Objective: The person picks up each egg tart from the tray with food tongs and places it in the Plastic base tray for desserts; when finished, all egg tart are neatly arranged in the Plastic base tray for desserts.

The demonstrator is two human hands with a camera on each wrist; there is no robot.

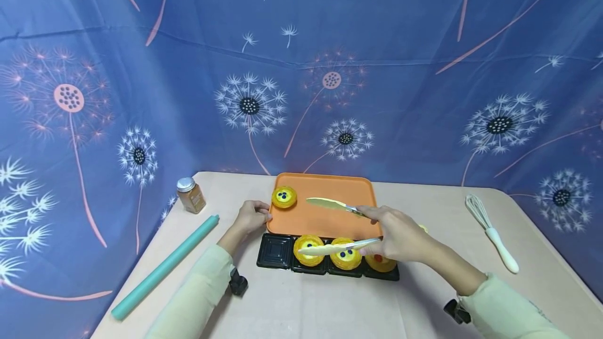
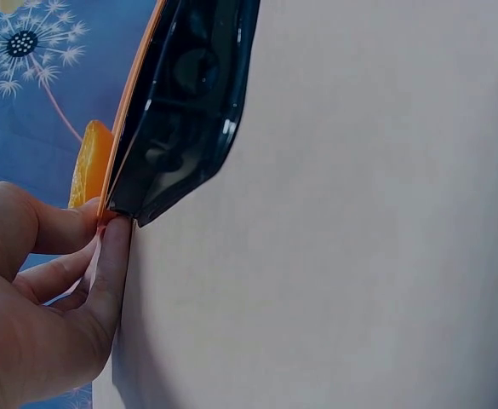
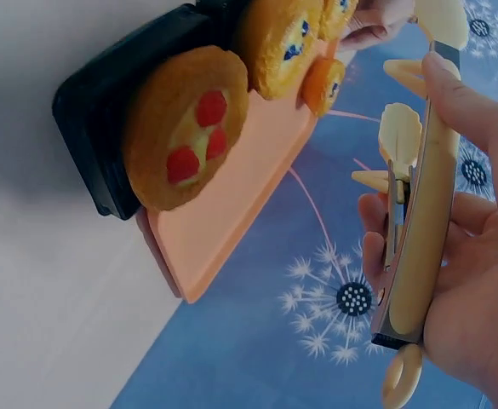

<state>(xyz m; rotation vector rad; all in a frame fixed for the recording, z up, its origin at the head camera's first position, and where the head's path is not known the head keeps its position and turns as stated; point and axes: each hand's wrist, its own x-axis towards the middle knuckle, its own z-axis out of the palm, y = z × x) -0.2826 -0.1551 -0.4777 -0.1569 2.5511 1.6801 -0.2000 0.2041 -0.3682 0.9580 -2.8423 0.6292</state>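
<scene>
My left hand (image 1: 249, 218) pinches the left rim of an orange tray (image 1: 330, 222), thumb above and fingers beneath. An egg tart (image 1: 284, 198) with blue berries lies near the tray's left end. In my right hand (image 1: 405, 234) are cream-tipped tongs (image 3: 427, 213), their arms spread apart with nothing between them. One tip hovers over the tray; the other overlaps the tarts in a black compartment box (image 1: 275, 251) along the tray's front. The box holds two berry tarts (image 1: 308, 260) and, at its right end, a tart with red pieces (image 3: 180, 111). Its leftmost compartment shows a ridged floor.
A spice jar (image 1: 190, 196) with a silver lid stands at the back left. In front of it lies a teal rolling pin (image 1: 165, 268). A white-handled whisk (image 1: 494, 234) rests on the right side, and a blue dandelion-print cloth (image 1: 400, 93) hangs behind the table.
</scene>
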